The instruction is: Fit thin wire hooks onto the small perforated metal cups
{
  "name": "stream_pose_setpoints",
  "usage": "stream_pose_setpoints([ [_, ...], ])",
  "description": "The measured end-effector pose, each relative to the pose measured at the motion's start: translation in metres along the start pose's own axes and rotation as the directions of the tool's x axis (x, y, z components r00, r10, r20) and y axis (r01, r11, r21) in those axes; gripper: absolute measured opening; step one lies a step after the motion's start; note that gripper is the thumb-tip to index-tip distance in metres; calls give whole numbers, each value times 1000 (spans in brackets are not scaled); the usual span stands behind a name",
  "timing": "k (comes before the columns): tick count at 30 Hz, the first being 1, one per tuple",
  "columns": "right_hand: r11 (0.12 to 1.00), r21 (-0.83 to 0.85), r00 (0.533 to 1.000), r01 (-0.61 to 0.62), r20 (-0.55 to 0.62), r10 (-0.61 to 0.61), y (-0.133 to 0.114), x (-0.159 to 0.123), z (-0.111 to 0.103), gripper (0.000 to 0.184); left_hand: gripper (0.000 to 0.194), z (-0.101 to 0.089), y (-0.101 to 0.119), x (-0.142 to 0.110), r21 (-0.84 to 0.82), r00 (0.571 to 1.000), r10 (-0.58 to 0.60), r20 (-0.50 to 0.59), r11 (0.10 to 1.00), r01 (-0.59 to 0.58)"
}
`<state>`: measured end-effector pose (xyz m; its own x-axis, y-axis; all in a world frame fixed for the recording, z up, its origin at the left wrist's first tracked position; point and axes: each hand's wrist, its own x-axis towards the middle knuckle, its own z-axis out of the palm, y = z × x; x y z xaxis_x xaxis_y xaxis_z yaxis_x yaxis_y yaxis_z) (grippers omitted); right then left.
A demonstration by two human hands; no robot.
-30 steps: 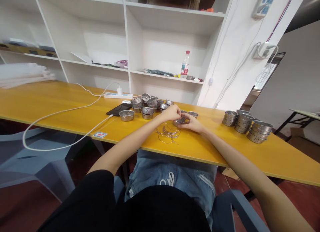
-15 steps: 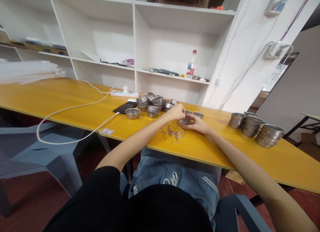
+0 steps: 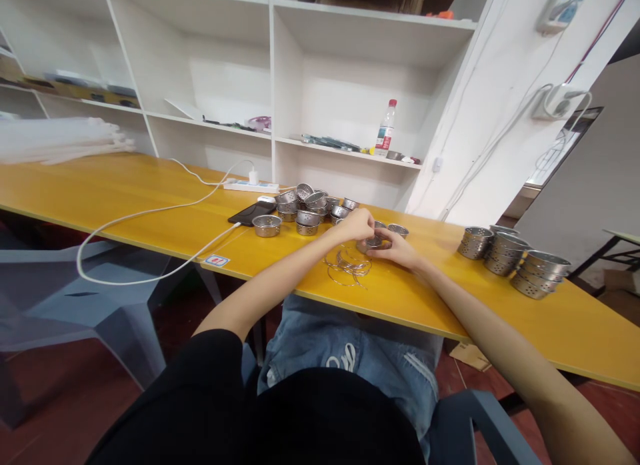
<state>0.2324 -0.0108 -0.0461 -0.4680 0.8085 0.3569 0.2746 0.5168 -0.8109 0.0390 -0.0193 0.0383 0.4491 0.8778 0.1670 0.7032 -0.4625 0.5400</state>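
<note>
A small perforated metal cup (image 3: 367, 245) is on the yellow table, partly covered by my hands. My right hand (image 3: 399, 249) curls around its right side, thumb low and fingers near the rim. Over the cup's upper left, my left hand (image 3: 357, 226) is closed with the fingertips bent down at the rim; what they pinch is hidden. Thin wire rings (image 3: 349, 266) lie in a loose heap just in front of the cup. Close behind my right hand sits another metal cup (image 3: 398, 230).
Several perforated cups (image 3: 307, 217) are piled behind my left forearm, with a single cup (image 3: 267, 225) beside them. Stacked cups (image 3: 505, 251) stand at the right. A black phone (image 3: 251, 213) on a white cable (image 3: 150, 218) lies left, near a power strip (image 3: 250, 187).
The view has shifted slightly. Both hands stay at the same cup with almost the same grip, and the wire rings lie as before.
</note>
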Motion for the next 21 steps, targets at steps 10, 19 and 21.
stream_pose_setpoints([
  [10,1000,28,1000,-10,-1,10,-1,-1,-2,68,15,5,-11,9,-19,997,79,-8,997,-79],
  [19,999,41,1000,-1,23,0,-4,1,1,67,10,0,-17,16,35,1000,-8,1,999,8],
  [21,1000,31,1000,-2,22,2,-5,2,1,67,9,-2,-12,16,69,999,-30,20,997,29],
])
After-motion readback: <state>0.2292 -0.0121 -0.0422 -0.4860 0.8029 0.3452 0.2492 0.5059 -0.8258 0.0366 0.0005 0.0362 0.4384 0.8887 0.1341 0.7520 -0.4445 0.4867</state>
